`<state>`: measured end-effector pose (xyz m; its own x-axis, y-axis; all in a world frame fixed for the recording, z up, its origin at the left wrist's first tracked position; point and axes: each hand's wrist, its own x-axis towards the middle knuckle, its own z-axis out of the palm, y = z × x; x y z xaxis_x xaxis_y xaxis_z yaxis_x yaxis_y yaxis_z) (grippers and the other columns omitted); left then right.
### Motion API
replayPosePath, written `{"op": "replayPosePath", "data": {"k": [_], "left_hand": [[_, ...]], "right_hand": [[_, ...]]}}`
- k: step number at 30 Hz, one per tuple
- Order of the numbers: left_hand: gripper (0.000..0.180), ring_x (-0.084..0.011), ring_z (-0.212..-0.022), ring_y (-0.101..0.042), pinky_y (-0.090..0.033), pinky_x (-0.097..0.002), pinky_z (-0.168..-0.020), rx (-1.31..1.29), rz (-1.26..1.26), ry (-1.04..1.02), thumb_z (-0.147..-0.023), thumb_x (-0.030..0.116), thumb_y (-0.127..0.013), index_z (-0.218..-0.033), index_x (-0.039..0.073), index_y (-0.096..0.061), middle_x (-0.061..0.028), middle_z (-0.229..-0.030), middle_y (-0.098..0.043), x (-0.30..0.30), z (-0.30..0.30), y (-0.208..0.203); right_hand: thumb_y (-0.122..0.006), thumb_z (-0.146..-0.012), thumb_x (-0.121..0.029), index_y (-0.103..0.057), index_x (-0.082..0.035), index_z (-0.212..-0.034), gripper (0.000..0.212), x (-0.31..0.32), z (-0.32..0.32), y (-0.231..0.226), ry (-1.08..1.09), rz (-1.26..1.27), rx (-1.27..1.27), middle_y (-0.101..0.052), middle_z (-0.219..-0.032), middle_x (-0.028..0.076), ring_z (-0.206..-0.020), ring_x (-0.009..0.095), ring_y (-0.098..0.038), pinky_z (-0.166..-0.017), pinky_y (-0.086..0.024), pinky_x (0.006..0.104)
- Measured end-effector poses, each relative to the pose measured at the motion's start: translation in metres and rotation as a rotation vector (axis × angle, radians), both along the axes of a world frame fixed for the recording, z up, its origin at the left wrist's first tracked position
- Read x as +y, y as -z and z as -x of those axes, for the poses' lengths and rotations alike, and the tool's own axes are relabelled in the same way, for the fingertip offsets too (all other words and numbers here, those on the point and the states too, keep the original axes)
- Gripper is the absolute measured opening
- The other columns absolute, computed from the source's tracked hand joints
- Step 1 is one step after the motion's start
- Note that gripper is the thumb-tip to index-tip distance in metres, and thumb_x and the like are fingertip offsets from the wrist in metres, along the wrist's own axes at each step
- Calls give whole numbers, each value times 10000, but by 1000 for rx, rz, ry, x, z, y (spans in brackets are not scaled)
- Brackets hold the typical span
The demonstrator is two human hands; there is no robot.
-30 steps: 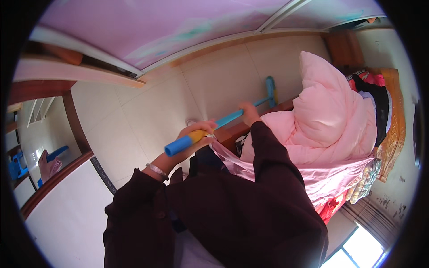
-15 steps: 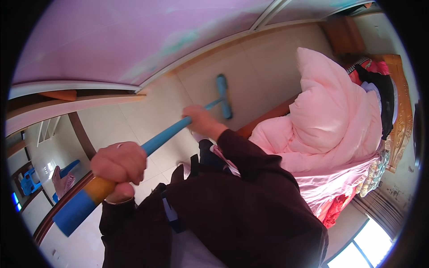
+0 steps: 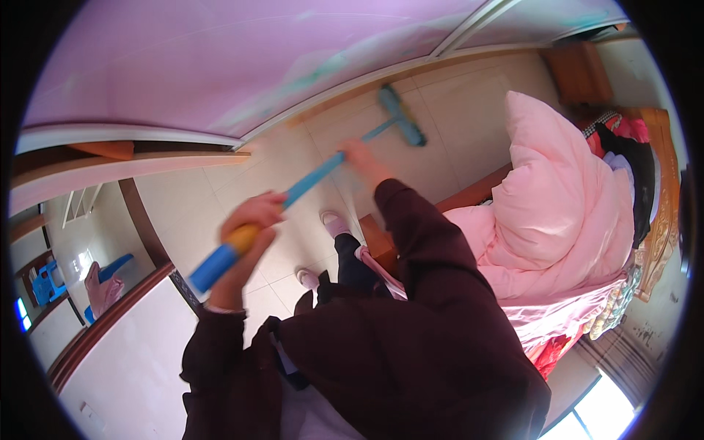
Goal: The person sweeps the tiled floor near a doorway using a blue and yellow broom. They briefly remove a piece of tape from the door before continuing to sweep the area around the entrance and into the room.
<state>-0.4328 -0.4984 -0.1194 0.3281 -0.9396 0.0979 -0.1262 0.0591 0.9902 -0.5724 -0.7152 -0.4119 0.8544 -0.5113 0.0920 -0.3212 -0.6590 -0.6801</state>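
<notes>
A blue broom (image 3: 312, 180) slants away from me across the floor, its bar-shaped head (image 3: 402, 116) near the foot of the purple sliding doors. The head is blurred, so its underside is hard to make out. My left hand (image 3: 249, 220) is wrapped round the handle by its yellow band, and the dark-blue end sticks out below. Farther along the shaft, closer to the head, my right hand (image 3: 359, 155) grips it too, somewhat smeared by motion. Both arms are in dark sleeves, the right one stretched farther forward.
Purple sliding doors (image 3: 220, 66) run along the far side. On the right a bed carries a pink quilt (image 3: 561, 198), with its wooden base (image 3: 473, 191) beside the tiled floor (image 3: 249, 183). A brown wooden box (image 3: 579, 73) stands at the far right. My slippers (image 3: 335, 223) are below.
Both hands have moved right and forward with the broom. Its head has swung right and farther off, toward the doors. My slippers now show more fully.
</notes>
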Motion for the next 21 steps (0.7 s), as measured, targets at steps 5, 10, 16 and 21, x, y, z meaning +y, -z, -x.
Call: {"op": "replayPosePath", "data": {"k": [5, 10, 16, 21], "left_hand": [[256, -228, -660, -617, -488, -438, -742, 62, 205, -226, -854, 194, -619, -648, 109, -493, -39, -595, -543, 53, -9, -82], [288, -169, -464, -538, -466, -313, -550, 27, 338, -94, -817, 233, -677, -632, 115, -491, 7, -517, -510, 82, -6, -103], [165, -237, -752, -585, -459, -451, -866, 113, 196, -228, -812, 56, -602, -699, 82, -485, -49, -682, -548, 139, 36, -36], [208, -229, -801, -582, -414, -469, -984, 165, 156, -440, -779, -73, -628, -732, 74, -489, -45, -729, -539, 223, 68, -18]], "right_hand": [[-644, -642, -130, -525, -80, -620, 131, 114, -72, -100, -286, -253, -144, -564, -652, 146, -683, 380, -555, -632, -442, 463], [-638, -663, -149, -539, -64, -632, 134, 134, -65, -145, -458, -241, -52, -573, -658, 159, -704, 384, -571, -629, -451, 478], [-633, -668, -99, -543, -76, -640, 98, 125, -28, -88, -407, -91, 19, -568, -682, 137, -734, 369, -560, -628, -432, 455], [-612, -673, -116, -538, -89, -621, 94, 191, -40, -58, -592, -47, 92, -562, -664, 139, -729, 371, -560, -637, -444, 465]]}}
